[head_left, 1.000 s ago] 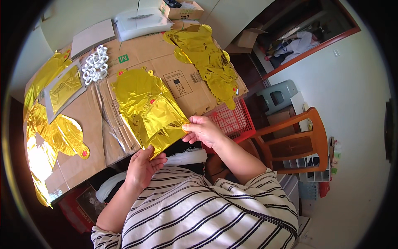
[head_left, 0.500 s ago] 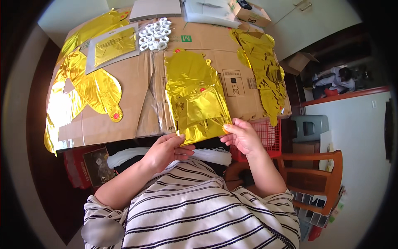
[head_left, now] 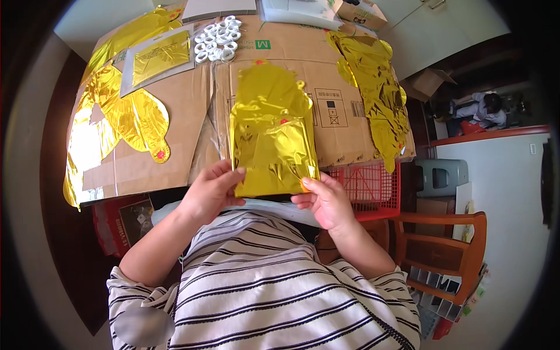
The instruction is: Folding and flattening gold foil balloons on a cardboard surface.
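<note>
A flat gold foil balloon [head_left: 273, 140], partly folded over on itself, lies on the cardboard-covered table [head_left: 192, 134] and hangs slightly past its front edge. My left hand [head_left: 213, 189] pinches its near left corner between thumb and fingers. Its near right corner is gripped by my right hand [head_left: 326, 198], thumb on top. A red spot shows mid-balloon and another at its far end. Farther left, a clear packet with folded gold foil [head_left: 160, 58] rests over more gold foil balloons [head_left: 140, 119]. Another crumpled gold balloon [head_left: 379, 99] lies on the right side.
White ribbon rolls [head_left: 219, 39] lie in a cluster at the back, near a grey stack [head_left: 219, 9], clear plastic sleeves [head_left: 300, 13] and a small carton [head_left: 361, 13]. Below right are a red basket [head_left: 367, 186] and a wooden chair [head_left: 440, 245]. Another person [head_left: 481, 111] sits far right.
Both hands have shifted a little left and away from me, bringing the balloon's near edge with them. That edge now lies straighter across. Both hands keep their grip.
</note>
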The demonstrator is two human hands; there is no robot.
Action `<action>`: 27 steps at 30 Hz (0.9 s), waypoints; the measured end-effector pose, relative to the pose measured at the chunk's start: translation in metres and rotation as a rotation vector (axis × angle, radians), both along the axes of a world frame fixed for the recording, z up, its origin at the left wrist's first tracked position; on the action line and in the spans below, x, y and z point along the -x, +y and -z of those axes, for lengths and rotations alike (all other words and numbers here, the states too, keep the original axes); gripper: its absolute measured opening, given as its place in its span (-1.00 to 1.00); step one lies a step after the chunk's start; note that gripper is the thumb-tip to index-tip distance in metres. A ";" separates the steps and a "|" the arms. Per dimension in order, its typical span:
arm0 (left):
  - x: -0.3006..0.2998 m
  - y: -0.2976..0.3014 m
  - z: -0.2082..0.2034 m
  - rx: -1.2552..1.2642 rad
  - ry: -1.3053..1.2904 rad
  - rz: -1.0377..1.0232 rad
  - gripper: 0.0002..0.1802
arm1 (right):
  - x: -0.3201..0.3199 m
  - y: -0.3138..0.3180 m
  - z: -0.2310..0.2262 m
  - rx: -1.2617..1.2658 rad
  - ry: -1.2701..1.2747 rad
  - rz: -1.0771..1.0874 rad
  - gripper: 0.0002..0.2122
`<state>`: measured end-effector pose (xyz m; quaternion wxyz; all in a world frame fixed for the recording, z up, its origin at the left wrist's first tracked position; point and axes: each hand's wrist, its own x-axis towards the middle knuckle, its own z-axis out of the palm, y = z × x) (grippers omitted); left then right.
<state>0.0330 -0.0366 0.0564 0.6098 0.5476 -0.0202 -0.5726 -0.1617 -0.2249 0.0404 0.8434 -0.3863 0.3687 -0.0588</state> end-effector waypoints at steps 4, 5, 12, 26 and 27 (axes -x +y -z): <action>-0.001 0.005 -0.027 -0.015 -0.903 -0.028 -0.26 | -0.012 0.037 0.003 -0.106 -0.093 0.197 -0.78; 0.001 0.008 -0.029 -0.021 -1.224 -0.012 -0.21 | -0.017 0.046 -0.001 -0.166 -0.126 0.235 -0.76; 0.015 0.004 0.000 0.029 -2.308 0.198 -0.58 | -0.054 0.082 -0.019 -0.187 -0.312 0.102 -0.71; -0.064 0.006 0.018 0.462 -1.802 0.164 -0.66 | -0.053 0.005 0.000 -0.209 -0.162 0.087 -0.71; -0.065 0.005 0.016 0.420 -1.835 0.160 -0.66 | -0.052 0.005 0.005 -0.192 -0.158 0.114 -0.74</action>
